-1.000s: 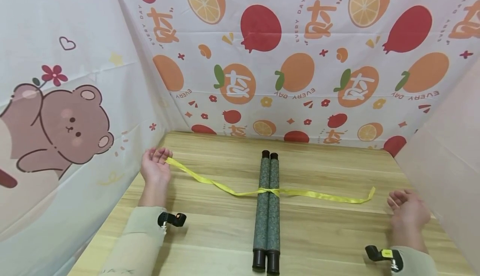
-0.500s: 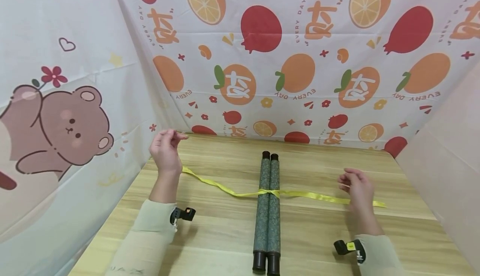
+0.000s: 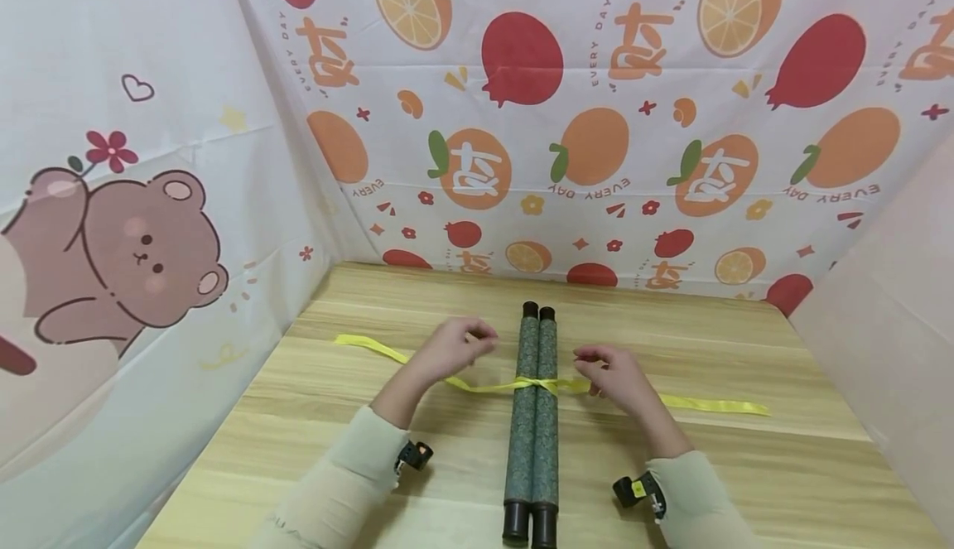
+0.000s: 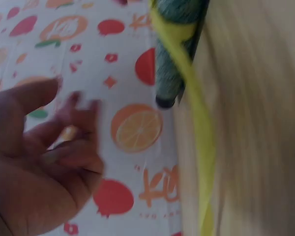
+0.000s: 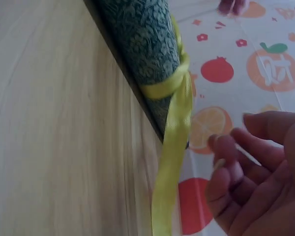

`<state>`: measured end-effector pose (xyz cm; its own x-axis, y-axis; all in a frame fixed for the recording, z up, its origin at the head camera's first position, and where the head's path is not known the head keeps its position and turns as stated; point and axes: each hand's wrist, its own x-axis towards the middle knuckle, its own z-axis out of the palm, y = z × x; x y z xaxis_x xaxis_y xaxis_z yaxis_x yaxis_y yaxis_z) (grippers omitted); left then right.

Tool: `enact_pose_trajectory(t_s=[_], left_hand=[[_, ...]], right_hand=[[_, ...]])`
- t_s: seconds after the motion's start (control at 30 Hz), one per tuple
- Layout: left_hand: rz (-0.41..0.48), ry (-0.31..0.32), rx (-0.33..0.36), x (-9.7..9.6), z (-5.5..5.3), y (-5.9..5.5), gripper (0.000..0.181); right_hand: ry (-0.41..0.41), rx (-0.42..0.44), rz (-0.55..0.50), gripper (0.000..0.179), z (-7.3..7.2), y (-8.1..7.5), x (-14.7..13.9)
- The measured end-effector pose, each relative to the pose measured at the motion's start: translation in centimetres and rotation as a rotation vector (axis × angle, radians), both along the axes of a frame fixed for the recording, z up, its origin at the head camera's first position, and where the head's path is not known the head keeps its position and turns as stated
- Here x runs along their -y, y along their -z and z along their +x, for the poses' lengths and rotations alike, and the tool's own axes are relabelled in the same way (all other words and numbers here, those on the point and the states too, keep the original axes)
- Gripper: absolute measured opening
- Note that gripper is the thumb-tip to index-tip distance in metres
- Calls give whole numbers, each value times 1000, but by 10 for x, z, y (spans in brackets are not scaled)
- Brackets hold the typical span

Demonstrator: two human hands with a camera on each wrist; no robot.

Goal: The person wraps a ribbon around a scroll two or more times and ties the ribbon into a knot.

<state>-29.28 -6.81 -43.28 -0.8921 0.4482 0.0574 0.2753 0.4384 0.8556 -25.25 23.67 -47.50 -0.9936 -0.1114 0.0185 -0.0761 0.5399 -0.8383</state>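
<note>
A scroll (image 3: 535, 441) in green patterned cloth, rolled from both ends into two side-by-side rolls with dark end knobs, lies lengthwise before me. Round its middle goes a yellow ribbon (image 3: 708, 404), crossed on top, its two tails stretched out left and right on the wood. My left hand (image 3: 455, 346) hovers left of the rolls above the ribbon's left tail, fingers loosely bent around nothing. On the other side my right hand (image 3: 613, 373) hangs over the right tail, also holding nothing. In the right wrist view the ribbon (image 5: 174, 132) wraps snugly around the patterned roll (image 5: 137, 42).
The wooden table (image 3: 447, 474) meets a fruit-print cloth (image 3: 522, 160) at its back edge. A bear-print cloth (image 3: 149, 243) hangs along the left, and a pale cloth (image 3: 887, 300) along the right.
My left hand has let go of the ribbon's left end. Both hands have come inward toward the scroll, and the ribbon's raised right end now lies flat on the table.
</note>
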Motion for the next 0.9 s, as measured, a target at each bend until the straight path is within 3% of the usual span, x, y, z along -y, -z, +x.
enact_pose_trajectory(t_s=[0.13,0.27,0.37,0.5,0.7,0.9], left_hand=[[-156,129,70,-14,8,15,35],[-234,157,87,-20,12,27,38],[-244,164,108,-22,15,32,36],[-283,187,82,-22,17,32,27],[-355,210,13,-19,16,25,11],[-290,280,52,-13,11,19,16]], right_hand=[[-33,50,43,36,1,8,9],[-59,60,36,35,3,14,13],[-110,29,44,33,4,17,12],[-161,-4,85,30,4,19,8],[-130,-1,179,17,8,13,0],[-99,55,203,14,12,4,-8]])
